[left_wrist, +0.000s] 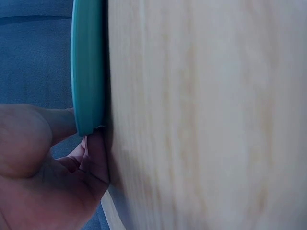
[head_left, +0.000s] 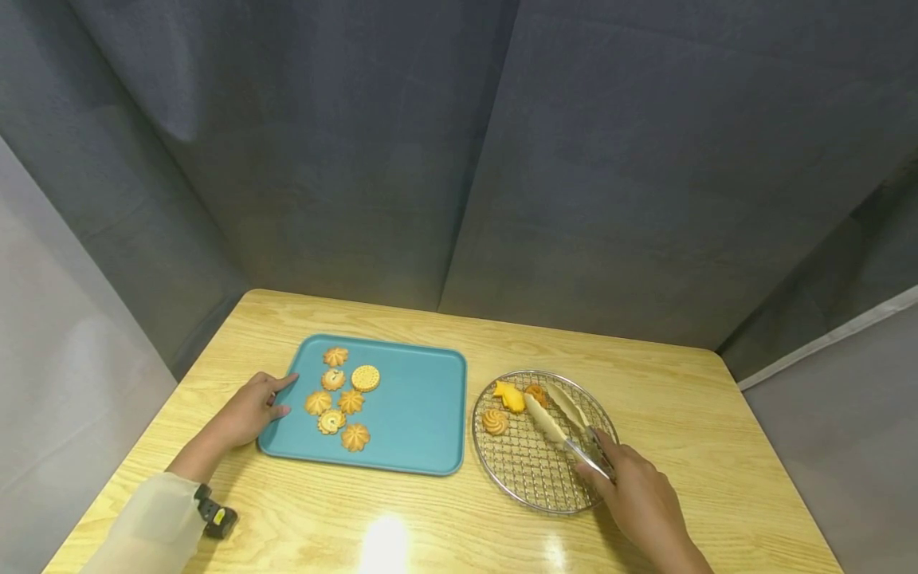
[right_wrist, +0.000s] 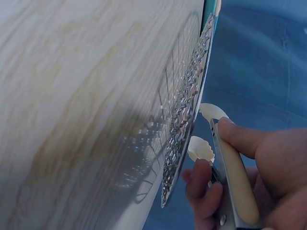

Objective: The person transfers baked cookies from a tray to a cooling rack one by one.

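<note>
Head view: holds tongs (head_left: pixel 547 420), slightly parted, in the right hand (head_left: pixel 638 486), with a brown cookie (head_left: pixel 536 391) between the tips on the wire rack (head_left: pixel 531 470), contact unclear, and grips the blue tray (head_left: pixel 412 406) with the left hand (head_left: pixel 251 410), showing only in left wrist view fingers (left_wrist: pixel 96 151) tucked beneath the rim (left_wrist: pixel 87 72), and only in right wrist view the beige handle panel (right_wrist: pixel 238 184).

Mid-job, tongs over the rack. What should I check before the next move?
1. Tray steadied: ok, left hand grips its left edge.
2. Tongs in hand: ok, right hand holds them.
3. Tongs parted: ok, their tips are apart above the rack.
4. Brown cookie pinched: cannot tell; it shows between the tips.
5. Rack held steady: not ok, neither hand grips it.
6. Tray's seven cookies inside the rim: ok, toward the left side.
</note>
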The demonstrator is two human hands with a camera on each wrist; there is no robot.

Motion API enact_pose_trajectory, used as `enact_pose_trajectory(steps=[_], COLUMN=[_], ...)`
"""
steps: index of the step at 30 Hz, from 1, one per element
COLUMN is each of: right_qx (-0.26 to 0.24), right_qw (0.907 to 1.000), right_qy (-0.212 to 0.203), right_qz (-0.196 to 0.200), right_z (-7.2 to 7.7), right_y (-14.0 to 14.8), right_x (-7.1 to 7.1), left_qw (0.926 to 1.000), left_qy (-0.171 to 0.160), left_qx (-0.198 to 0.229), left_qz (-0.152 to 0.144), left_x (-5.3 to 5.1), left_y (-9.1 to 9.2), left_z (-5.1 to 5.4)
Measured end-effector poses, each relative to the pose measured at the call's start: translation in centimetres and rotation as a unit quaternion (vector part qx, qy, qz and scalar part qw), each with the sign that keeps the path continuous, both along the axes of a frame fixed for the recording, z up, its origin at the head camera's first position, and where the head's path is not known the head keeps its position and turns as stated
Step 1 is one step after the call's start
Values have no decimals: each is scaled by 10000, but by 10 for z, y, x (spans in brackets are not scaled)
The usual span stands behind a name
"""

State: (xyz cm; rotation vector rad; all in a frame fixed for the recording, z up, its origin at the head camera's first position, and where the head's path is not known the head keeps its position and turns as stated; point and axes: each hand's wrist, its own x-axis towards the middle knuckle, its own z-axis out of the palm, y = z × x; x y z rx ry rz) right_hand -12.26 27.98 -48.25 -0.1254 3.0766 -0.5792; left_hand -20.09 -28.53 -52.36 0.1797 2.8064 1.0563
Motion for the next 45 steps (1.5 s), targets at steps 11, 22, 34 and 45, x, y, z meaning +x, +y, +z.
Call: enact_pose_trajectory(steps=[11, 22, 34, 45], right_qx=[-18, -14, -36, -96], right_qw=[9999, 9998, 9990, 9984], right_qy=[105, 70, 197, 276], right_qz=[50, 206, 392, 481], right_z=[7, 11, 9, 9], right_y=[-10, -26, -40, -54], right_x=[3, 4, 5, 5], left_qw=[10000, 10000, 10000, 10000], left_qy=[4, 20, 23, -5], left_qx=[-22, 19, 19, -84], left_qz=[2, -2, 10, 40], left_x=[0, 0, 0, 0], left_y=[0, 1, 1, 2], left_z=[0, 0, 0, 3])
